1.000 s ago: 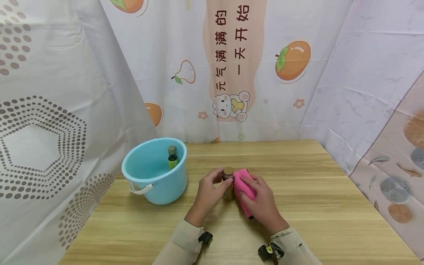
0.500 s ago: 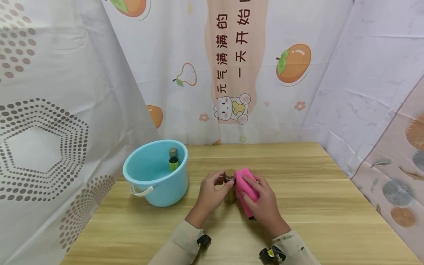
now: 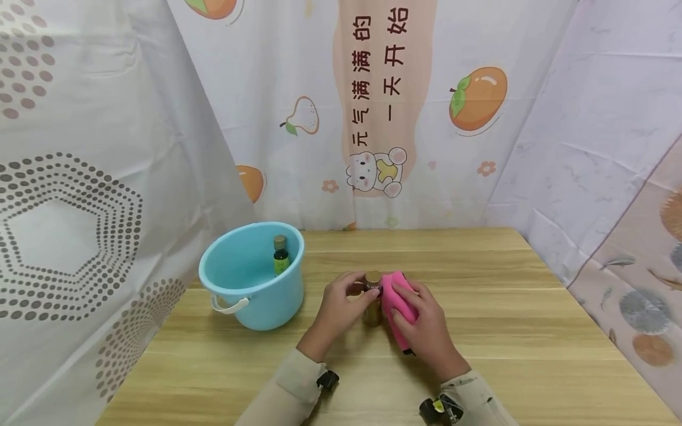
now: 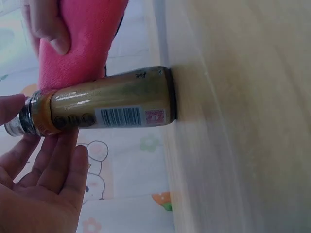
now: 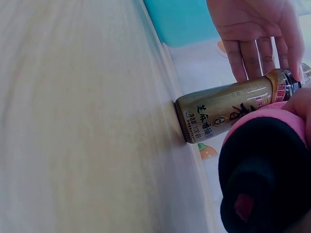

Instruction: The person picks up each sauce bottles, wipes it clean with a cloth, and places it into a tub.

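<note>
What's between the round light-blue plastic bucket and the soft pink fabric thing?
In the head view, between the bucket and the pink fabric thing come wooden tabletop, then the left hand and the slim gold-brown capped bottle it holds.

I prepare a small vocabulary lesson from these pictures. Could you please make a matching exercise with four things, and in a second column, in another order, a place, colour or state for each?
Column one
1. bucket
2. green-labelled bottle
3. gold bottle
4. pink item

Column two
A. gripped by the right hand
B. inside another thing, touched by neither hand
C. light blue in colour
D. upright on the table, held by the left hand

Right pairs
1-C, 2-B, 3-D, 4-A
</note>
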`<state>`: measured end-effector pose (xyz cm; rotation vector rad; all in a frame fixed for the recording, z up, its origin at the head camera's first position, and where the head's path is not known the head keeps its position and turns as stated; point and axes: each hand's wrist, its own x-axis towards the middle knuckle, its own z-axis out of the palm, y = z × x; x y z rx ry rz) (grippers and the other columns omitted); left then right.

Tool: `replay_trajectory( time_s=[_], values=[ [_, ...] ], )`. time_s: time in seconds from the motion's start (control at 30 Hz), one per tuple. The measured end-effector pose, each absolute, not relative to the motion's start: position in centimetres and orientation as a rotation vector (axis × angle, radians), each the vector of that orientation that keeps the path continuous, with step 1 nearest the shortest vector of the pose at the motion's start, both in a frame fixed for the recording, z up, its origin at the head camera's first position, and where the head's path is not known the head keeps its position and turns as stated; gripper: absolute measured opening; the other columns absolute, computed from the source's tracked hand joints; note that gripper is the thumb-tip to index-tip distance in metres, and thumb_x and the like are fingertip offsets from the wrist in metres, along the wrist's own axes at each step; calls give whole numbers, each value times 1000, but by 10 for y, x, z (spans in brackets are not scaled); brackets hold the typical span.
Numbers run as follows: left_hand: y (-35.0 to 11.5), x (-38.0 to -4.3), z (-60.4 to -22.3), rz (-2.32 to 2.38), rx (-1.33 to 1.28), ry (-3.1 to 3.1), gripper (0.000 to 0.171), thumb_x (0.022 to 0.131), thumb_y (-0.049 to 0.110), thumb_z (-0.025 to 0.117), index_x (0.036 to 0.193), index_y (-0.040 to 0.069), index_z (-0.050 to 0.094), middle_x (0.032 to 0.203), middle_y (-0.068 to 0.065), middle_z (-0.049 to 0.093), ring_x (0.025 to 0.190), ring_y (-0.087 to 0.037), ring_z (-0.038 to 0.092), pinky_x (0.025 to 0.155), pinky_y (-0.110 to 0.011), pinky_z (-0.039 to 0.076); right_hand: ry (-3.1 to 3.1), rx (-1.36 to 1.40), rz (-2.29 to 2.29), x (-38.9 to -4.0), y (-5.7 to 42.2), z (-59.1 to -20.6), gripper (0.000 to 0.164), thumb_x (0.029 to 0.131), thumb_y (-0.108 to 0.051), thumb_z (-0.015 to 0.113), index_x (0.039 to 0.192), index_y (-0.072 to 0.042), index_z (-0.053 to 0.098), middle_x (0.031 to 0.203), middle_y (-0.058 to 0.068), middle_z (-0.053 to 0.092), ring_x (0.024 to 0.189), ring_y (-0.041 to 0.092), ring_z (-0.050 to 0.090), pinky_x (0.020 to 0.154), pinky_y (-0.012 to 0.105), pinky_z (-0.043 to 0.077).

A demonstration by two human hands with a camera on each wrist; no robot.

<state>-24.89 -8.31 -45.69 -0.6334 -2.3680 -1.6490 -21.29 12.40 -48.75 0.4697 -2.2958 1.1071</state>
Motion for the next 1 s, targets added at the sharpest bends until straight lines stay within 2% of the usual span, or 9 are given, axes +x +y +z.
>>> replay_trajectory(
  time_s=[0.17, 0.4, 0.6, 1.0],
  values=[
    [-84, -249, -455, -1667, -624, -2389, 42, 97, 38, 74, 133, 17, 68, 122, 3, 68, 115, -19, 68, 100, -49, 57, -2342, 462, 1101, -213, 123, -486, 52, 87, -6, 81, 137, -11, 68, 139, 14, 59, 116, 30, 65, 84, 43, 63],
    [-84, -250, -456, -1673, -625, -2395, 41, 97, 39, 73, 133, 20, 69, 122, 5, 68, 115, -15, 67, 101, -50, 57, -2407, 434, 1079, -212, 124, -488, 52, 88, -8, 81, 138, -12, 68, 138, 14, 61, 115, 28, 66, 84, 40, 63],
    [-84, -251, -457, -1660, -638, -2386, 42, 97, 39, 73, 134, 18, 68, 122, 3, 68, 115, -16, 67, 101, -51, 56, -2511, 370, 1081, -212, 123, -487, 48, 88, -12, 80, 135, -11, 69, 133, 14, 63, 109, 25, 66, 84, 37, 62],
    [-84, -249, -455, -1653, -628, -2394, 40, 97, 39, 73, 133, 22, 69, 122, 5, 69, 116, -16, 67, 100, -49, 57, -2632, 337, 1048, -211, 122, -487, 50, 87, -13, 81, 136, -11, 70, 129, 17, 64, 105, 28, 65, 87, 42, 58]
  ],
)
